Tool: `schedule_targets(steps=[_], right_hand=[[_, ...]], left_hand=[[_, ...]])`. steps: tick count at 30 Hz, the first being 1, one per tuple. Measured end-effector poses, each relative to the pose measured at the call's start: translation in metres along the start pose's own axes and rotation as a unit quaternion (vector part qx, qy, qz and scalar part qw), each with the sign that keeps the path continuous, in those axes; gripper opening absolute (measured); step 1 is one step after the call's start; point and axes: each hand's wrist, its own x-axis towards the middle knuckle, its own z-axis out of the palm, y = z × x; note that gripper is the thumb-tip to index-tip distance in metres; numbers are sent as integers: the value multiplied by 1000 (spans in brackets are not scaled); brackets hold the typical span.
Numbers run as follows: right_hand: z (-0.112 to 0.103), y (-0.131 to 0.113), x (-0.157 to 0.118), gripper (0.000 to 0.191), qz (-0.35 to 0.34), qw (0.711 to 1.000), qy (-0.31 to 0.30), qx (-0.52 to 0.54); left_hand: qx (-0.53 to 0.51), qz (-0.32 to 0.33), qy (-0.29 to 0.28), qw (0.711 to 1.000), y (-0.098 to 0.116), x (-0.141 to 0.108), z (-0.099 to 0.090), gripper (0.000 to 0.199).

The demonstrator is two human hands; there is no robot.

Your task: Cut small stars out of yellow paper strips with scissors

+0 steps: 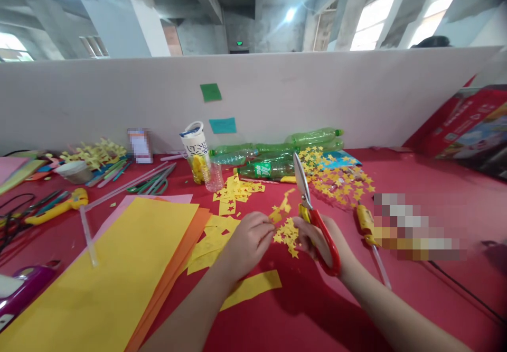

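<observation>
My right hand is closed around a pair of scissors with red handles, the blades pointing up and away from me. To its left, my left hand pinches a ragged yellow paper strip between the fingertips. Small yellow paper stars lie in a pile between the two hands. Yellow paper pieces lie beside my left hand, and a longer yellow strip rests under that wrist. Farther back are yellow offcuts with star-shaped holes.
Large yellow sheets over orange ones cover the left front. Green plastic bottles lie by the white partition. More stars spread at back right. Yellow glue guns lie on both sides. A printed cup stands behind.
</observation>
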Motion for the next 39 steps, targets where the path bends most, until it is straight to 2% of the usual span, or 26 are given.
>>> schedule_targets(steps=[4, 7, 13, 15, 18, 21, 25, 27, 30, 33, 35, 39], right_hand=[[-2, 3, 4, 30, 5, 1000, 15, 20], [-3, 5, 5, 31, 0, 999, 16, 29], [-5, 5, 6, 39, -15, 999, 23, 44], [-5, 4, 6, 38, -14, 998, 19, 54], [-6, 3, 7, 36, -8, 997, 9, 74], [-7, 2, 7, 34, 1, 996, 2, 88], [-8, -1, 7, 34, 7, 996, -2, 93], [-8, -3, 7, 35, 14, 996, -5, 86], [-8, -7, 6, 38, 21, 997, -5, 72], [-8, -8, 5, 40, 19, 997, -8, 69], [-8, -8, 5, 40, 19, 997, -10, 70], [-6, -8, 4, 40, 20, 998, -13, 59]], left_hand=[[30, 4, -19, 999, -3, -2, 9, 24], [9, -30, 3, 1000, -4, -2, 6, 24], [-60, -156, 120, 979, -20, 6, -18, 19], [-48, -208, 138, 967, -29, 8, -27, 16], [6, -248, 154, 956, -37, 9, -37, 12], [76, -253, 101, 959, -35, 11, -42, 11], [188, -192, 13, 963, -41, 22, -47, 8], [222, -166, 0, 961, -54, 30, -49, 12], [217, -164, 6, 962, -78, 40, -50, 18], [206, -152, -11, 967, -90, 40, -50, 24], [202, -144, -19, 969, -86, 35, -49, 23], [175, -122, -67, 975, -59, 22, -44, 21]])
